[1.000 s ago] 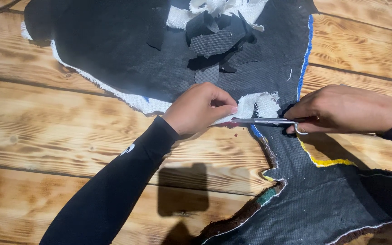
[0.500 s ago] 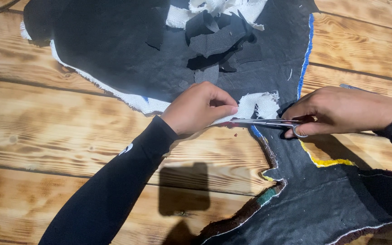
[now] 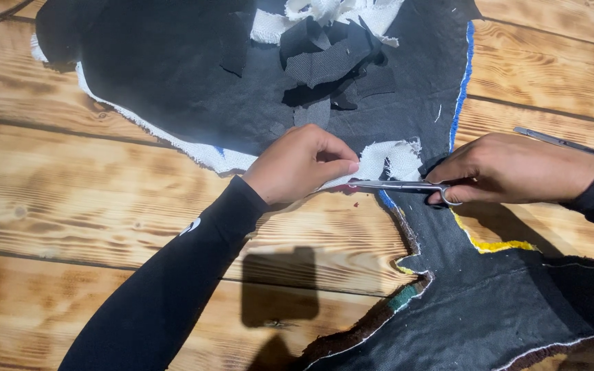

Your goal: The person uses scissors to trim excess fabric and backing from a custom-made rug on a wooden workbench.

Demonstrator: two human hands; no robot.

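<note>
Dark rug backing trimmed on a wooden plank table (image 3: 70,206).
The large dark grey fabric sheet (image 3: 187,75) is spread across the table; at its near edge, a frayed white cloth strip (image 3: 390,159) is pinched by the left hand (image 3: 300,165), and slim silver scissors (image 3: 397,185) are gripped by the right hand (image 3: 510,168).

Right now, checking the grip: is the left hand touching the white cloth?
Touching: head view shows left hand fingertips pinching the white cloth edge.

1 head-worn camera looks steeply down, close over the wooden bench (image 3: 70,206), both forearms entering from near.
</note>
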